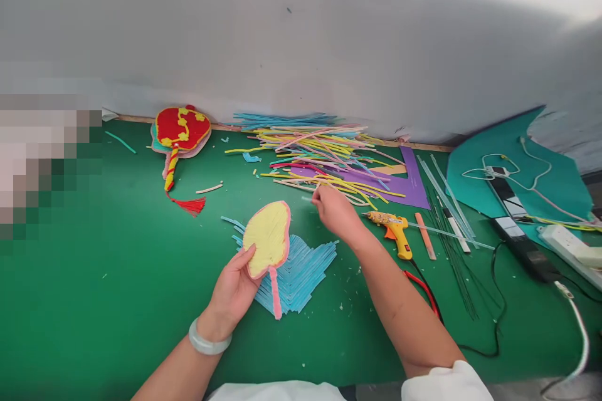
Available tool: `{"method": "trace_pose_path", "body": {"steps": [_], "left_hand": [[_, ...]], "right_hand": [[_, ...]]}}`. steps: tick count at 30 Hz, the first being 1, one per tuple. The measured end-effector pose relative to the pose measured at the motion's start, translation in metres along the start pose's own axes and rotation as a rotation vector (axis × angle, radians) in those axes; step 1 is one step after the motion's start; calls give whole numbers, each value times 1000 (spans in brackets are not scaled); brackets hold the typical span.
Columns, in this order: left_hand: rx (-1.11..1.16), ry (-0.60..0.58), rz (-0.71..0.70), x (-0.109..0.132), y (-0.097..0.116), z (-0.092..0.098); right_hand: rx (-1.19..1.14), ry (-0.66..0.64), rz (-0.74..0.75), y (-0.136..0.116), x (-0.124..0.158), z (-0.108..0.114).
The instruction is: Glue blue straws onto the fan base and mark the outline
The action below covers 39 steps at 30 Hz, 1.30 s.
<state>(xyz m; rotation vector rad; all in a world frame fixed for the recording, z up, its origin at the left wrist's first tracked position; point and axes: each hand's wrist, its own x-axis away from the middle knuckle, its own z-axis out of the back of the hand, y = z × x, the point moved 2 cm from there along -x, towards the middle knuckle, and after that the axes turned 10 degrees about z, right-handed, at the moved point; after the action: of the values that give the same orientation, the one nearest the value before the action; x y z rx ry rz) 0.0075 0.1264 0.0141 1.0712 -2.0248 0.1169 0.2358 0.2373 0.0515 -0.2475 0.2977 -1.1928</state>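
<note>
A fan-shaped piece (269, 235) with a pale yellow face, pink rim and pink handle is in my left hand (237, 285), thumb on its face at the lower left. Under it on the green table lies a blue mat of strips laid side by side (305, 266). My right hand (332, 210) is closed in a pinch to the right of the fan, near the pile of colored stems (320, 147). A short pale strip sticks out to the left of its fingertips.
A red fan with yellow flowers and a tassel (183, 128) lies at the back left. On the right are a yellow glue gun (395, 232), clear glue sticks, dark wires, purple sheet (416, 178), red-handled tool, black cords and a white power strip (569, 244).
</note>
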Motion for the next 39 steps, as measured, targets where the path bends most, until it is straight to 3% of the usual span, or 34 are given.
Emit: {"method": "trace_pose_path", "body": {"steps": [4, 8, 11, 14, 17, 19, 22, 25, 28, 30, 31, 34, 39], "left_hand": [[3, 16, -5, 2, -1, -1], [10, 38, -3, 3, 0, -3], [7, 68, -10, 4, 1, -2], [3, 65, -21, 3, 2, -1], [6, 70, -27, 2, 0, 0], [15, 79, -34, 2, -1, 0], [18, 62, -44, 2, -3, 1], [3, 24, -37, 1, -5, 2], [6, -9, -37, 2, -5, 3], [21, -23, -49, 3, -4, 4], [27, -31, -54, 4, -4, 5], [33, -70, -75, 5, -1, 6], [29, -107, -149, 3, 6, 11]], "right_hand": [[-19, 196, -80, 6, -32, 34], [-161, 780, -62, -9, -56, 76], [-217, 989, -5, -26, -75, 90], [-246, 907, 77, -37, -98, 79], [-197, 514, 223, -44, -114, 51], [-126, 341, 212, -46, -111, 34], [-101, 314, 169, -47, -91, 22], [-104, 365, 121, -38, -62, 25], [-94, 462, 34, -10, -32, 40], [-55, 521, -128, 18, -16, 51], [1, 501, -220, 33, -11, 55], [60, 433, -281, 67, -7, 56], [184, 214, -268, 90, -30, 29]]}}
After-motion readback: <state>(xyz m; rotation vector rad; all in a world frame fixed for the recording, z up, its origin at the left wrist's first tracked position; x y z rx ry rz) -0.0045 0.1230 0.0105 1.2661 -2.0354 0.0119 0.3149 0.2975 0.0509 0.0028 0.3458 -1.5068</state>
